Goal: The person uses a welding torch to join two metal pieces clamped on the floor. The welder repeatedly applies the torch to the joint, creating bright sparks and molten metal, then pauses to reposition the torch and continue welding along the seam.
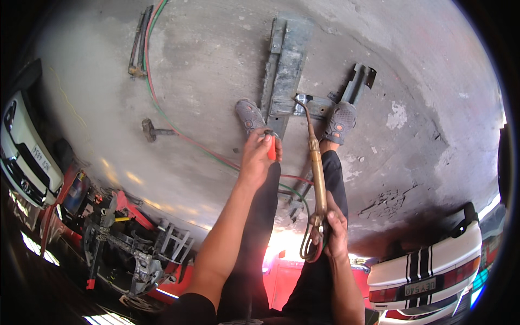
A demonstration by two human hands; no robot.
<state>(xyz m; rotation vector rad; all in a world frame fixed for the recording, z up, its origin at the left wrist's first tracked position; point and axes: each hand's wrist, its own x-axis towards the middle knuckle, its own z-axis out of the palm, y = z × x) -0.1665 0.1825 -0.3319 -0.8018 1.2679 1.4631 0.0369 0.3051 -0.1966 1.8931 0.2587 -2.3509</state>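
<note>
Grey concrete floor (216, 65) of a vehicle workshop, stained and chipped, seen from above by a standing person. Right hand (333, 230) closes its grip around the handle of a long brass cutting torch (317, 168), fingers pressed about the lever; the curved nozzle reaches toward 12 o'clock and ends just above a galvanised steel bracket (284, 65) lying on the floor. Left hand (259, 154) pinches a small red lighter-like object (271, 149) between thumb and fingers, near the bracket's lower end and at 9 o'clock of the torch tube. No flame is visible at the nozzle.

Judged from this pose, good practice is to bring the red object close beside the nozzle tip rather than the tube, to keep the nozzle aimed away from both shoes, and to hold the torch steady with the lever untouched until a flame is established.

Left shoe (249, 115) touches the bracket's left edge; right shoe (339, 123) rests on a crossing steel piece (355, 84) at 2 o'clock. Red and green hoses (162, 111) curve from 11 o'clock past the left shoe and under the legs, a trip and burn hazard. A hammer (151, 130) lies at 9 o'clock; a second tool (140, 49) at 11 o'clock. A white car (24, 146) stands at the left, a striped white car (428, 271) at 4 o'clock, dismantled suspension parts (135, 249) at 7 o'clock.
</note>
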